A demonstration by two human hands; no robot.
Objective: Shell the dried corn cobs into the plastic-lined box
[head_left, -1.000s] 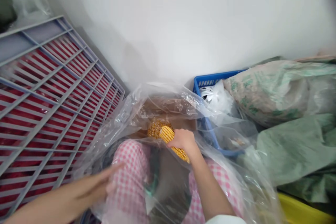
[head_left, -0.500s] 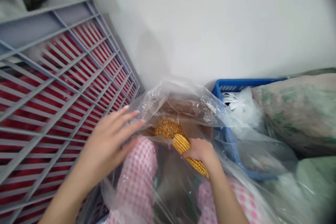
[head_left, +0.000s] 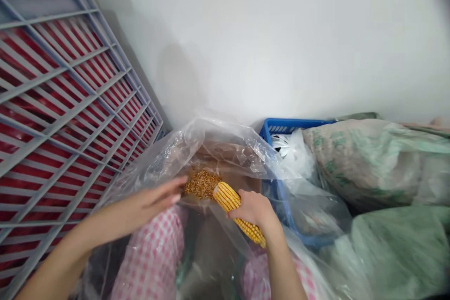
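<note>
My right hand (head_left: 253,208) is wrapped round the middle of a yellow ear of corn (head_left: 226,196), which slants with one end up to the left. Just beyond that end lies a heap of loose corn kernels (head_left: 203,184) at the bottom of a clear plastic bag (head_left: 232,130). My left hand (head_left: 154,199) holds nothing; its fingers are stretched out, slightly apart, with the tips close to the left side of the kernels. The bag spreads around my knees, over pink checked trousers (head_left: 151,255).
A large grey plastic crate (head_left: 52,126) with red stuff behind its slats stands at the left. To the right is a blue basket (head_left: 286,126) holding a white plastic bag (head_left: 297,154). Bulky sacks (head_left: 369,159) lie beside it. A white wall (head_left: 281,33) rises behind.
My left hand has come down and in toward the kernels from beside the crate. The ear of corn stays in my right hand at a similar slant. The whole view has shifted somewhat.
</note>
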